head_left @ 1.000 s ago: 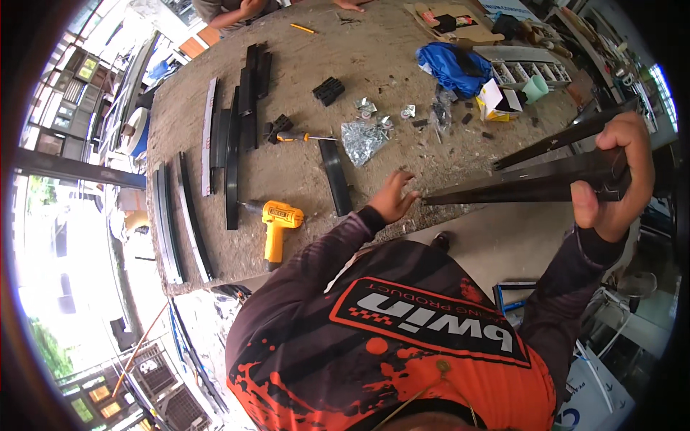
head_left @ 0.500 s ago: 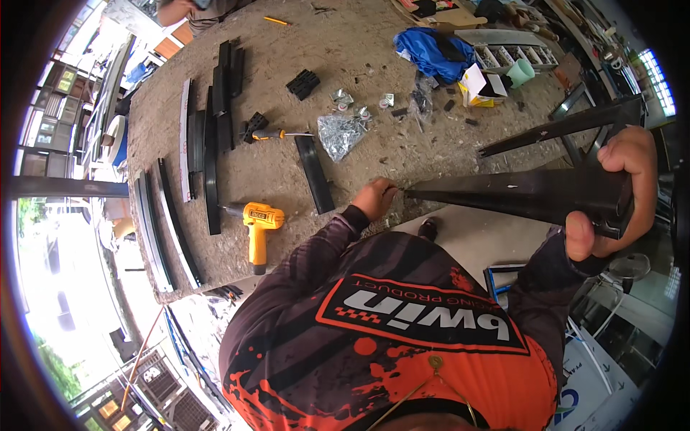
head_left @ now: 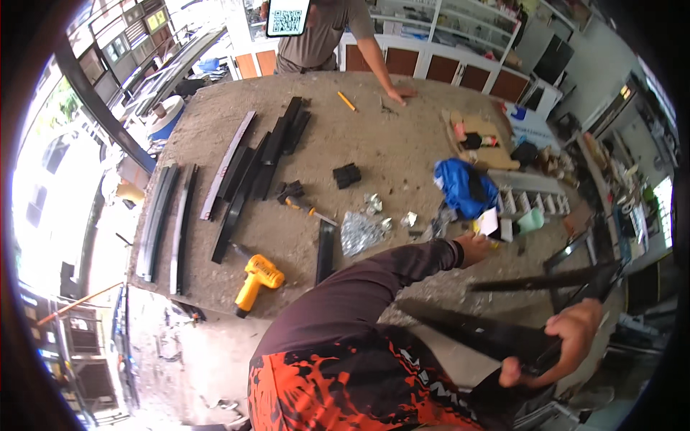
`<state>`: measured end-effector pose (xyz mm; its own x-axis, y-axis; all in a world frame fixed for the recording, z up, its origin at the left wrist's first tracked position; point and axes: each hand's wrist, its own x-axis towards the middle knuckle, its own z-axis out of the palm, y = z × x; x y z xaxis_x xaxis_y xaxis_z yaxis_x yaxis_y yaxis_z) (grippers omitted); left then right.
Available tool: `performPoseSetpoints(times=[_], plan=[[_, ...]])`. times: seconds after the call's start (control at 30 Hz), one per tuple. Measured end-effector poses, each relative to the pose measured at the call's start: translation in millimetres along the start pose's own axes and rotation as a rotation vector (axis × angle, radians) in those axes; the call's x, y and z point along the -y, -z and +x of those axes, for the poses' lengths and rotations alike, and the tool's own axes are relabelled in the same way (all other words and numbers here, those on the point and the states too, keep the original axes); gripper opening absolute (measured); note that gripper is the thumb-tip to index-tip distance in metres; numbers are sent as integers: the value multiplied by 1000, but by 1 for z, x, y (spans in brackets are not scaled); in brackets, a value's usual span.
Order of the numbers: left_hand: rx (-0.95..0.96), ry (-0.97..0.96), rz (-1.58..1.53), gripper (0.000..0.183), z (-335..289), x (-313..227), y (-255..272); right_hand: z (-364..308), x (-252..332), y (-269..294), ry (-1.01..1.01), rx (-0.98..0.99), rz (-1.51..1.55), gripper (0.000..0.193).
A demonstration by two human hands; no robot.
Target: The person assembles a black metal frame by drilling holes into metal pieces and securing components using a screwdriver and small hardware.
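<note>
My right hand (head_left: pixel 568 341) grips the corner end of a black metal frame (head_left: pixel 481 332), thumb on the near side and fingers on the far side. The frame's long bars converge toward this hand at the table's right edge. My left hand (head_left: pixel 474 250) is stretched over the table at a small open white-and-yellow box (head_left: pixel 496 226). Its fingertips are at the box's near side, blurred and partly hidden, so a hold cannot be made out. Close by lie a blue cloth bundle (head_left: pixel 463 188), crumpled clear plastic (head_left: pixel 440 223) and a pale green cup (head_left: pixel 531 221).
A yellow cordless drill (head_left: pixel 259 280), a screwdriver (head_left: pixel 309 210), a bag of screws (head_left: pixel 361 233) and several black profiles (head_left: pixel 241 197) lie on the table (head_left: pixel 402 136). Across it, a person (head_left: pixel 316 43) holds a phone (head_left: pixel 287 17) and rests one hand (head_left: pixel 399 93) on the tabletop.
My left hand has left the near end of the frame and reached forward and right to the small box. The frame, still in my right hand, sits lower in view; the view has tilted up.
</note>
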<state>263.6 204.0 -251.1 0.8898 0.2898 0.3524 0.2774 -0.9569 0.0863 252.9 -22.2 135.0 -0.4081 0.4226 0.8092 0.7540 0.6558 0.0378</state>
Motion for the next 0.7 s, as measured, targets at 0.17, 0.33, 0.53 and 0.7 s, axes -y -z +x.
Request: performPoseSetpoints(times=[0.17,0.33,0.53,0.7], plan=[[-297,-39,421,35,63,66,-44,18,9,-2,42,-1,-31,64],[54,88,678,28,83,51,-55,7,-13,-20,-7,-95,-75,69],[-38,-73,480,14,38,114,-57,17,-1,-8,0,-28,-23,67],[-16,-406,710,8,3,115,-42,5,-3,-8,-169,-42,-80,50]])
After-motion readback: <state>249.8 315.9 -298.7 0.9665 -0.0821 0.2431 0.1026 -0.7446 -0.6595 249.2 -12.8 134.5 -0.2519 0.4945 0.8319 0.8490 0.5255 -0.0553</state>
